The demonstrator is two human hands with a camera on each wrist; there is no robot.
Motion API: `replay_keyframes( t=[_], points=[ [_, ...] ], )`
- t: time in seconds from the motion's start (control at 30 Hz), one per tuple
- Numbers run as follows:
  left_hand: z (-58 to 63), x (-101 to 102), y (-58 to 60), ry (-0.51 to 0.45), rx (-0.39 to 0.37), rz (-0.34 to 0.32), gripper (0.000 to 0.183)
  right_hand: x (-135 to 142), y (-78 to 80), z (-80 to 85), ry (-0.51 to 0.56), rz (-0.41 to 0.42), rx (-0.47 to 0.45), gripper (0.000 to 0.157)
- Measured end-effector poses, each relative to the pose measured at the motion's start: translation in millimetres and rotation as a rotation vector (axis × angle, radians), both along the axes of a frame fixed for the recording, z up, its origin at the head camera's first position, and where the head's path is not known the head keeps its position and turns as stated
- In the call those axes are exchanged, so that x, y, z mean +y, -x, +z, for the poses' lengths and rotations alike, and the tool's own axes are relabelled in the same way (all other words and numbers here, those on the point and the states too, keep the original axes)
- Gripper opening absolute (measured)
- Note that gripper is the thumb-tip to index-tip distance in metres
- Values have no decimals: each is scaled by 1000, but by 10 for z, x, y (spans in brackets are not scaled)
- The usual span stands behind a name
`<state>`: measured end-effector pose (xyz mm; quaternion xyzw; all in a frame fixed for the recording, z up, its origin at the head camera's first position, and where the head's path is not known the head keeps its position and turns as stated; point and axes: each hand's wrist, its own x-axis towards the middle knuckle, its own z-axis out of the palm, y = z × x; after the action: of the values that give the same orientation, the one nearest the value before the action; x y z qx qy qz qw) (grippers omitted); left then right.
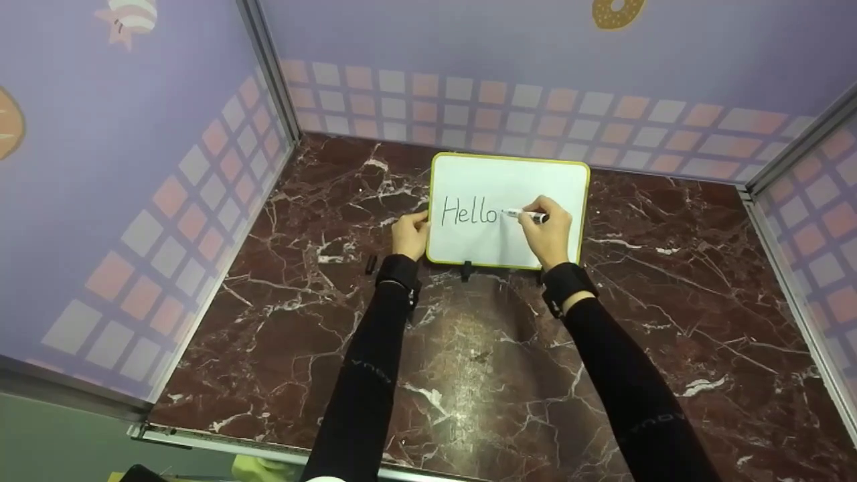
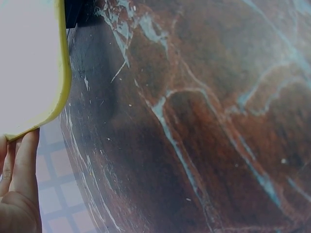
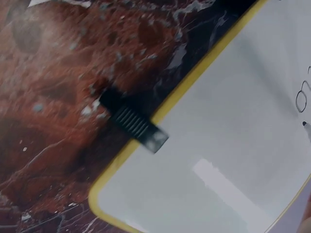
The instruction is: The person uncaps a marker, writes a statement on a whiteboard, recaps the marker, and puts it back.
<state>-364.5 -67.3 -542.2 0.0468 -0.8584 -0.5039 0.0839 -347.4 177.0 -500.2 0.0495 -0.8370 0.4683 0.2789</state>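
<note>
A whiteboard (image 1: 469,241) with a yellow rim leans upright on black feet, bearing the handwritten word "Hello" (image 1: 469,211) in black. At its left edge, my left hand (image 1: 410,235) grips the rim; the left wrist view shows the fingers (image 2: 25,165) against the yellow edge. My right hand (image 1: 548,231) pinches a white marker (image 1: 513,212) in front of the board, its dark tip just right of the "o". In the right wrist view only the marker's tip (image 3: 305,124) shows at the right border, close to the surface; whether it touches is unclear.
A black marker cap (image 1: 371,264) lies on the dark red marbled table (image 1: 268,361), left of the board. One black foot (image 3: 133,124) clips over the board's lower rim. Purple panels with a checked pattern (image 1: 469,100) enclose the table at the back and sides.
</note>
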Motion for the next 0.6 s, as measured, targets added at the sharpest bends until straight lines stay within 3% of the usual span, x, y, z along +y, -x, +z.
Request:
replay_keyframes(
  t=[0.27,0.6],
  points=[
    [-12,-6,14,-4,-8,10,32,183,-6,-9,-7,-10,3,6],
    [-15,13,21,-1,2,14,32,205,-22,-17,-34,-5,-31,6]
  ],
)
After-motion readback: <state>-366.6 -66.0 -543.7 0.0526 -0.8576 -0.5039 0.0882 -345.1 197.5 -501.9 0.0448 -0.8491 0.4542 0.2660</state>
